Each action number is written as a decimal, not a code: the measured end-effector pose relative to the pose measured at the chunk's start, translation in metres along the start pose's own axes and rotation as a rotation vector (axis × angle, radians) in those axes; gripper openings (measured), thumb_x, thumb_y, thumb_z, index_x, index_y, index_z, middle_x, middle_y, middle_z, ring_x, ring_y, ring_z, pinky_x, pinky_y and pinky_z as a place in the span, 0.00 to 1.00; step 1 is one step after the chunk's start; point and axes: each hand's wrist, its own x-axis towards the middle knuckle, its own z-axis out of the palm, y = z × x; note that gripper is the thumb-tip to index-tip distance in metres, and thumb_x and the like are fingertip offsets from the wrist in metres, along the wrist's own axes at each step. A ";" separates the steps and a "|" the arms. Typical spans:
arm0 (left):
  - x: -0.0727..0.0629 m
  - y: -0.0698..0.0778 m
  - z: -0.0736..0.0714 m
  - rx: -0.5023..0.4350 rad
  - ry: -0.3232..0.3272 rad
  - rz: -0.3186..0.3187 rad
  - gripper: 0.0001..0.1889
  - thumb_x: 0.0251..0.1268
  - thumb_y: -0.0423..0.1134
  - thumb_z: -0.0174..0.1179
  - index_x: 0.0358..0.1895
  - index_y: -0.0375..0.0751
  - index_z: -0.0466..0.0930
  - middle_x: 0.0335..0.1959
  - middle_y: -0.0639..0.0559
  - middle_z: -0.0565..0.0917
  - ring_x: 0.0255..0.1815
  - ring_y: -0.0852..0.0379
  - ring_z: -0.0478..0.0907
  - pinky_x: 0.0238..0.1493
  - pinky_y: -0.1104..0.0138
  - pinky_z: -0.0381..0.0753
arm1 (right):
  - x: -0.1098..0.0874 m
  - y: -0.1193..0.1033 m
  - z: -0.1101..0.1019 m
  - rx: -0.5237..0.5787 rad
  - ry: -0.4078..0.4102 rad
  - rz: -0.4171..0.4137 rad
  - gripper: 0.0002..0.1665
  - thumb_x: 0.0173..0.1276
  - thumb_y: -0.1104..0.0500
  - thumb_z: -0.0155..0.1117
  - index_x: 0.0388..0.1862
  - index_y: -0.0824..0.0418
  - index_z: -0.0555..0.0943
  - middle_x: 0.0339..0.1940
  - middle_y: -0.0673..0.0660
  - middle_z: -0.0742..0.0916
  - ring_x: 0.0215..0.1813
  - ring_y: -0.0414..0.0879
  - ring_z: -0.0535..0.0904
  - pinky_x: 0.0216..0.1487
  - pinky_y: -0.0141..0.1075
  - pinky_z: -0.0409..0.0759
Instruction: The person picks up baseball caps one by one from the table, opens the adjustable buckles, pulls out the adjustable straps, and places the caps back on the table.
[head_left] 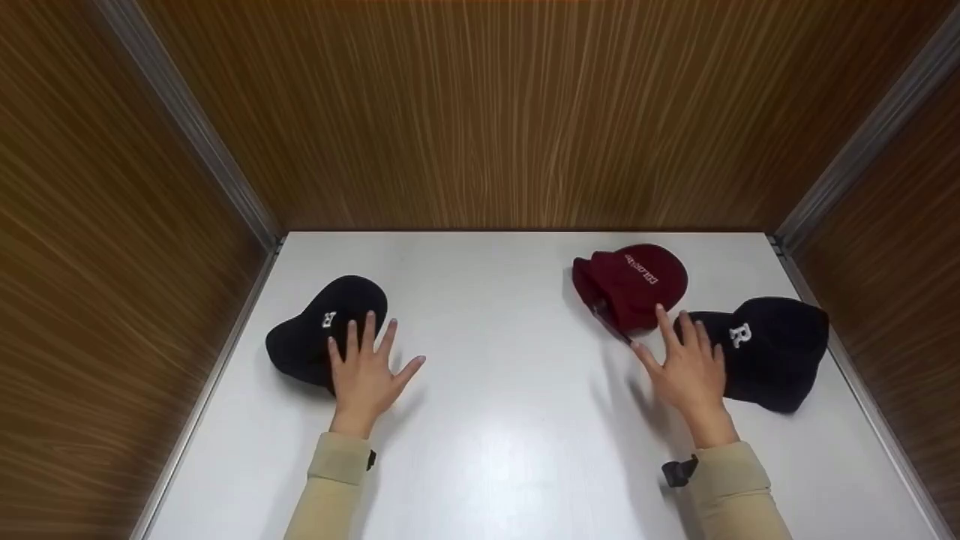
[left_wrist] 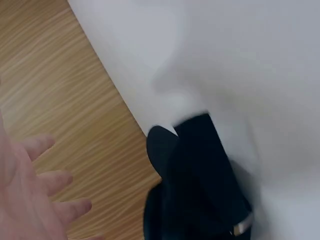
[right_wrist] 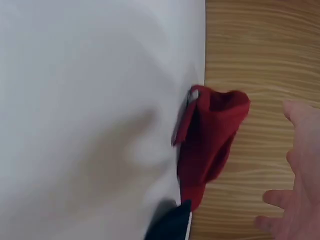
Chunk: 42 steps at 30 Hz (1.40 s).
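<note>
At the left of the white table lies a dark cap with a white letter on its front. My left hand is held over its right side, fingers straight and spread, gripping nothing. In the left wrist view that cap shows its strap side, apart from the fingers. My right hand is spread between a dark red cap with pale lettering and a second dark cap marked R, partly covering the latter's brim. The right wrist view shows the red cap with a gap to the fingers.
The white tabletop spreads between the caps. Wood-grain panels stand at the back, left and right, with metal strips along the corners. A dark wrist device sits at the right sleeve cuff.
</note>
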 end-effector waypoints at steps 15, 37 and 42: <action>0.004 0.035 0.014 -0.055 -0.003 0.060 0.44 0.62 0.77 0.42 0.74 0.54 0.64 0.75 0.38 0.59 0.75 0.37 0.52 0.68 0.37 0.48 | 0.009 -0.031 0.020 0.242 -0.050 0.036 0.44 0.72 0.30 0.46 0.79 0.50 0.55 0.71 0.68 0.67 0.68 0.69 0.64 0.56 0.68 0.66; 0.004 0.095 0.035 -0.180 -0.111 0.222 0.43 0.65 0.76 0.36 0.75 0.52 0.63 0.75 0.40 0.59 0.75 0.39 0.53 0.70 0.43 0.50 | 0.048 -0.025 0.041 0.307 0.107 0.091 0.27 0.71 0.56 0.63 0.65 0.65 0.72 0.61 0.69 0.74 0.62 0.67 0.69 0.60 0.60 0.67; 0.004 0.107 0.039 -0.208 -0.150 0.265 0.43 0.66 0.76 0.34 0.75 0.52 0.63 0.76 0.42 0.59 0.76 0.42 0.53 0.71 0.44 0.50 | 0.054 -0.027 0.044 0.269 0.166 0.141 0.25 0.69 0.54 0.66 0.60 0.66 0.75 0.58 0.70 0.75 0.57 0.69 0.71 0.53 0.62 0.71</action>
